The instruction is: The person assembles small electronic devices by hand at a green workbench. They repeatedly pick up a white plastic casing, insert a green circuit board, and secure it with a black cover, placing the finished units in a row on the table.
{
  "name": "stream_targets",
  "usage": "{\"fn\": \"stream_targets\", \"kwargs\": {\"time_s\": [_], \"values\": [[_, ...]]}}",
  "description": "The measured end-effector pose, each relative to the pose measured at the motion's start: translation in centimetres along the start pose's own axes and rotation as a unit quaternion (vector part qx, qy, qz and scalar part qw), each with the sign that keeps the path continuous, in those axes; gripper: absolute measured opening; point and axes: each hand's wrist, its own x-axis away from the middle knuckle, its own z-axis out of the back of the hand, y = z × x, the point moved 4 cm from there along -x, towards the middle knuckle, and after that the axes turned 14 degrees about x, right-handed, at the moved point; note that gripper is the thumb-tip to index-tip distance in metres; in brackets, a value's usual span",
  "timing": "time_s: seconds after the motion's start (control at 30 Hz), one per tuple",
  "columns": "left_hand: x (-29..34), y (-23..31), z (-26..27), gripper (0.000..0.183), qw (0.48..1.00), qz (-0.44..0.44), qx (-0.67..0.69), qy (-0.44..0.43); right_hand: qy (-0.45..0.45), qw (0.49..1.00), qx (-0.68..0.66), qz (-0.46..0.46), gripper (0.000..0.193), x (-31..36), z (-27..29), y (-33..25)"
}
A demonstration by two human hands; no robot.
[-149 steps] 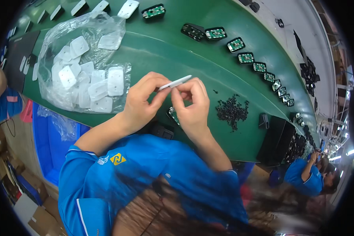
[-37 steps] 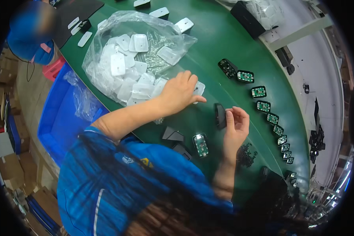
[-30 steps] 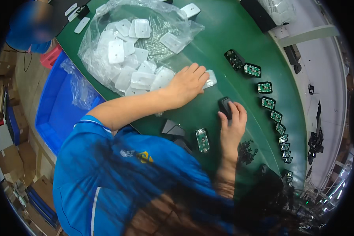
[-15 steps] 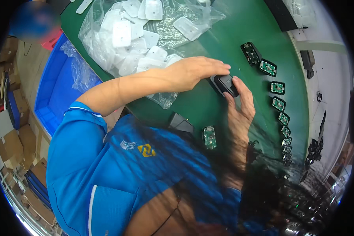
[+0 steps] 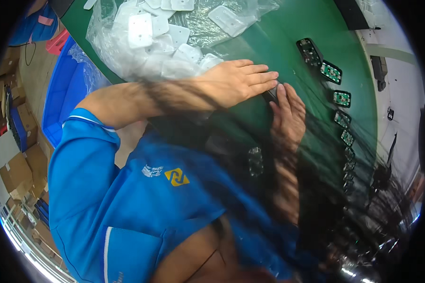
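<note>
Between my hands, low over the green table, is a small black plastic case (image 5: 269, 96), mostly covered by fingers. My left hand (image 5: 236, 84) reaches across from the left, its fingers stretched out flat over the top of the case. From below, my right hand (image 5: 290, 113) grips the case's right side between thumb and fingers. Strands of dark hair hang across the view and blur my right forearm. Nearer my body, a case part with a circuit board (image 5: 256, 162) lies on the table, dimmed by the hair.
White plastic plates (image 5: 140, 31) spill from a clear bag at the far left. Along the right edge runs a row of black housings with green circuit boards (image 5: 342, 98). A blue bin (image 5: 56, 101) stands left of the green table (image 5: 264, 42).
My left hand has slid its flattened fingers further over the case, which shows less now. The view has shifted slightly, and hair covers more of the near table.
</note>
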Motion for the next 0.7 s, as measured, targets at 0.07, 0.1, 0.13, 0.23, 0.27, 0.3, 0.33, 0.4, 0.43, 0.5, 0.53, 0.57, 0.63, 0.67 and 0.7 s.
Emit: {"fn": "stream_targets", "kwargs": {"time_s": [0.07,0.1,0.13,0.23,0.27,0.3,0.33,0.4,0.43,0.5,0.53,0.57,0.63,0.67,0.7], "values": [[0.1,0.4,-0.7,0.041,1.0,-0.005,-0.019,0.018,-0.038,0.996,-0.078,-0.035,0.039,0.2,-0.1,0.7],[0.0,0.6,-0.8,0.039,0.999,-0.012,-0.031,0.024,-0.052,0.99,-0.118,-0.054,0.038,0.2,0.0,1.0],[-0.5,0.8,-0.7,0.041,0.997,-0.035,-0.038,0.049,-0.038,0.985,-0.154,-0.063,0.037,-0.1,0.3,1.4],[-1.5,1.1,-1.0,0.052,0.999,-0.031,-0.025,0.032,-0.047,0.978,-0.189,-0.076,0.037,-0.3,0.4,2.4],[-1.8,0.8,-1.4,0.049,0.999,-0.026,-0.013,0.042,-0.063,0.959,-0.251,-0.115,0.036,-0.1,0.0,3.1],[-2.9,0.5,-2.2,0.047,0.999,-0.025,0.026,0.037,-0.076,0.937,-0.298,-0.168,0.036,0.6,0.1,4.3],[-3.3,-0.1,-1.9,0.046,0.999,-0.003,0.036,0.039,-0.091,0.908,-0.363,-0.188,0.036,0.0,-0.5,4.9],[-4.0,-1.3,-1.0,0.034,0.994,0.057,0.081,0.05,-0.093,0.877,-0.416,-0.223,0.033,-1.1,-1.1,5.5],[-4.6,-1.9,-0.8,0.03,0.989,0.073,0.103,0.075,-0.075,0.862,-0.428,-0.261,0.033,-1.2,-1.0,5.8],[-5.8,-2.9,-0.5,0.026,0.975,0.107,0.155,0.118,-0.021,0.854,-0.42,-0.308,0.032,-0.7,0.0,6.5],[-7.1,-3.9,0.2,0.026,0.955,0.173,0.209,0.122,0.004,0.853,-0.419,-0.312,0.032,-0.5,0.6,6.9],[-8.5,-5.2,0.7,0.028,0.954,0.16,0.194,0.165,0.03,0.851,-0.418,-0.316,0.032,-0.3,1.2,7.4],[-10.8,-8.2,1.7,0.034,0.929,0.267,0.198,0.164,0.037,0.849,-0.405,-0.337,0.03,0.6,2.0,7.9],[-12.0,-9.2,2.2,0.035,0.928,0.281,0.18,0.166,0.048,0.849,-0.403,-0.339,0.029,1.4,2.5,8.4],[-12.9,-10.4,2.3,0.037,0.926,0.299,0.161,0.164,0.055,0.845,-0.404,-0.345,0.028,2.3,2.6,9.2]]}}
